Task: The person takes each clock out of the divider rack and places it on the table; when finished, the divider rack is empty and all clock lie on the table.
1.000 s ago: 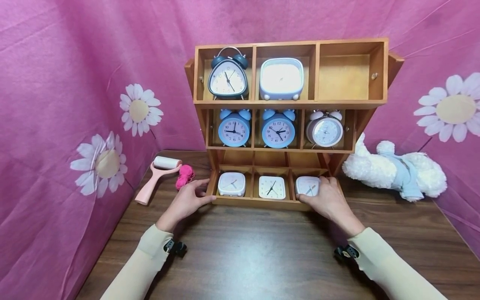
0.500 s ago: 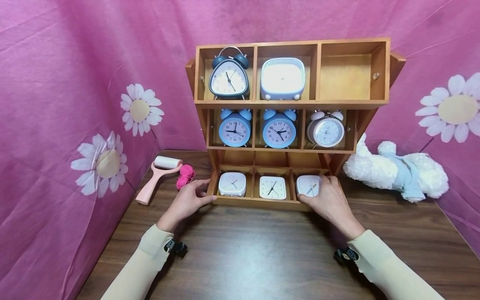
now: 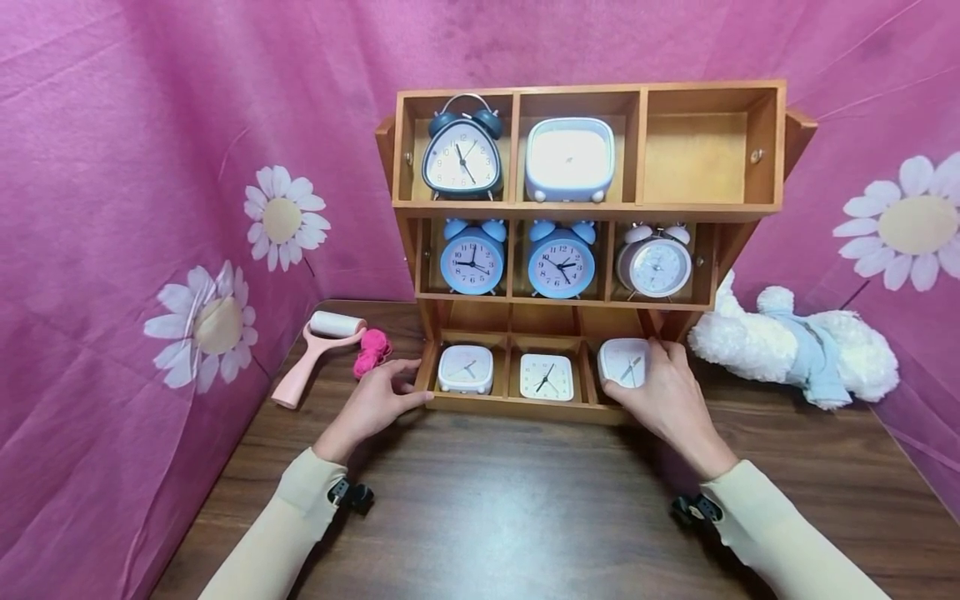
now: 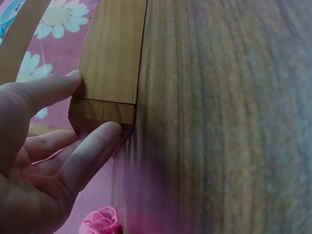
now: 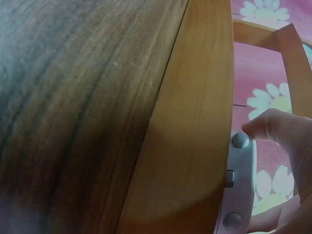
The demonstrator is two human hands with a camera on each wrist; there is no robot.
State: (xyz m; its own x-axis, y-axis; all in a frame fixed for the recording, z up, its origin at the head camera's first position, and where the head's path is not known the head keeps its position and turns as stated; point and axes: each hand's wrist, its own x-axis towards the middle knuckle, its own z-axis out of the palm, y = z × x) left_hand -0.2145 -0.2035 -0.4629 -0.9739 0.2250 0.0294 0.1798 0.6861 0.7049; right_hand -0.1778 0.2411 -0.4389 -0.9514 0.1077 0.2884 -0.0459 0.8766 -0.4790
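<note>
In the head view my right hand (image 3: 670,402) grips a small white square alarm clock (image 3: 624,362) at the right compartment of the bottom row. Its thumb is on the clock's left lower side and its fingers are on the right side. The right wrist view shows the clock's underside (image 5: 242,181) with round feet, just above the front board. My left hand (image 3: 380,407) holds the left front corner of the wooden display shelf (image 3: 517,406), thumb and fingers on either side of the corner. Two more white clocks, a rounded one (image 3: 466,369) and a square one (image 3: 546,377), fill the other bottom compartments.
Blue twin-bell clocks (image 3: 472,263) and a pale one (image 3: 655,267) stand in the middle row. Up top are a dark green clock (image 3: 462,158) and a white-faced one (image 3: 570,160). A pink lint roller (image 3: 303,367), pink yarn (image 3: 371,352) and a white plush toy (image 3: 795,342) flank the shelf.
The white clock in my right hand has come up a little and shifted right out of its seat in the bottom compartment. My left hand stays at the shelf corner.
</note>
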